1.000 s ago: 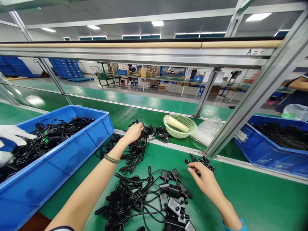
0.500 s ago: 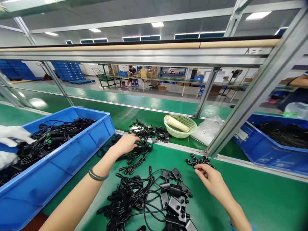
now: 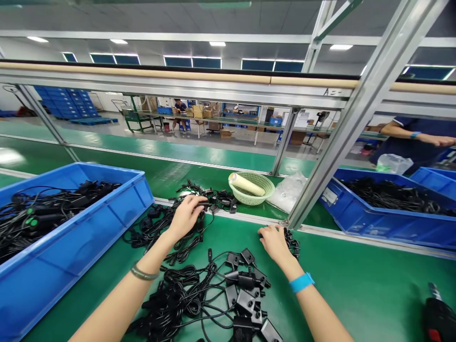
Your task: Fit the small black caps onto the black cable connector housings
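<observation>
My left hand (image 3: pixel 185 214) is closed at the back left of the bench, its fingertips on a black corded part (image 3: pixel 203 204). Beneath it lies a heap of black cables and connectors (image 3: pixel 156 223). My right hand (image 3: pixel 275 241) reaches to a small pile of short black fittings (image 3: pixel 292 244), its fingers curled down at the pile's left side; what they pinch is hidden. Between my forearms lie several black box-shaped pumps (image 3: pixel 245 300) with nozzles, joined to a tangle of coiled black cords (image 3: pixel 185 294).
A blue crate (image 3: pixel 81 251) of corded parts stands left, another blue crate (image 3: pixel 377 223) right. Behind the bench edge sit a green basket (image 3: pixel 256 198) with a pale roll (image 3: pixel 247 184) and a clear plastic bag (image 3: pixel 290 190). A power screwdriver (image 3: pixel 440 316) lies lower right. A co-worker (image 3: pixel 416 137) stands beyond.
The view has turned right. My left hand has lifted slightly off the cable heap with a black part at its fingertips. My right hand has moved to the fittings' left side. The co-worker's gloved hands left view.
</observation>
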`<control>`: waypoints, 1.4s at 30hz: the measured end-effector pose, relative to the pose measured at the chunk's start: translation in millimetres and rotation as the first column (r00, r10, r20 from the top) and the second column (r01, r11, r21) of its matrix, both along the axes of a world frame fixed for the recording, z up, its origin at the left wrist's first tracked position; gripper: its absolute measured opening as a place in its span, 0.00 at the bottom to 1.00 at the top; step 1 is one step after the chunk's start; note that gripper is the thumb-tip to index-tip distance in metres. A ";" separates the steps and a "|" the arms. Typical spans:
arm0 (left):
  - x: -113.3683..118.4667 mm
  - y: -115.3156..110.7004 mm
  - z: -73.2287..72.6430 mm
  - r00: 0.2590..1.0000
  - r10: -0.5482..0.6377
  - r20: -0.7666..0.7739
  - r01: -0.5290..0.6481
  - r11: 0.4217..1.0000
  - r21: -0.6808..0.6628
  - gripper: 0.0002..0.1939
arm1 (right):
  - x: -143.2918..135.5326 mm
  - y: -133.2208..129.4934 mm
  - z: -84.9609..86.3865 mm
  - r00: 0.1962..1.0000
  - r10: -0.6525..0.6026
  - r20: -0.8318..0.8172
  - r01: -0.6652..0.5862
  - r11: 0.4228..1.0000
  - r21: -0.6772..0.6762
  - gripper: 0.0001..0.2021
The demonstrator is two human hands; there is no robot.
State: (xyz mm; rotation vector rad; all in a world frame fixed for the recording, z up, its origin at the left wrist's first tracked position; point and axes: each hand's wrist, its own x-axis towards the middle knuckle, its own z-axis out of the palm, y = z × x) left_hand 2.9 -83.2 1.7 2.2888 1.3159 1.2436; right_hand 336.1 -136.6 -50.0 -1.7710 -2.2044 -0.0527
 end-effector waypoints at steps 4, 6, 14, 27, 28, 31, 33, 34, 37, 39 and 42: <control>-10.4 -43.9 24.7 0.692 -0.046 0.721 0.342 0.900 -0.271 0.20 | -18.9 -9.6 9.3 0.968 0.110 -0.223 -0.098 0.993 0.065 0.10; -8.7 -65.7 27.3 0.529 -0.001 0.849 0.562 0.749 -0.350 0.25 | -38.7 -22.7 21.9 0.899 0.187 -0.397 -0.158 0.982 0.105 0.13; 21.2 -121.8 -8.7 0.454 -0.034 0.890 0.775 0.508 -0.376 0.24 | -108.4 -82.8 65.8 0.550 0.593 -0.588 -0.349 0.803 0.483 0.04; 22.4 -134.4 -22.5 0.464 -0.068 0.883 0.766 0.531 -0.361 0.23 | -110.2 -100.0 63.1 0.723 0.637 -0.269 -0.441 0.724 0.531 0.08; 22.5 -135.1 -22.4 0.468 -0.073 0.881 0.761 0.540 -0.360 0.23 | -110.5 -99.8 62.8 0.730 0.630 -0.263 -0.438 0.728 0.528 0.08; 22.7 -137.6 -22.2 0.487 -0.083 0.870 0.743 0.562 -0.363 0.22 | -111.3 -99.6 62.2 0.740 0.616 -0.270 -0.418 0.736 0.533 0.05; 22.8 -139.3 -22.4 0.496 -0.084 0.864 0.734 0.573 -0.366 0.22 | -111.9 -99.6 61.9 0.772 0.596 -0.222 -0.407 0.731 0.547 0.02; 22.9 -140.1 -22.5 0.500 -0.084 0.862 0.731 0.575 -0.367 0.23 | -112.3 -99.5 61.7 0.793 0.582 -0.178 -0.407 0.725 0.556 0.03; 23.8 -142.4 -22.6 0.519 -0.091 0.850 0.722 0.580 -0.379 0.23 | -113.0 -98.4 61.0 0.857 0.513 -0.049 -0.392 0.712 0.583 0.12; 24.6 -143.7 -22.3 0.539 -0.105 0.836 0.712 0.586 -0.386 0.23 | -113.1 -98.1 60.9 0.891 0.453 -0.002 -0.363 0.717 0.595 0.19; 25.5 -144.9 -21.9 0.542 -0.117 0.832 0.703 0.605 -0.373 0.23 | -112.4 -100.7 62.2 0.896 0.440 -0.058 -0.341 0.766 0.545 0.23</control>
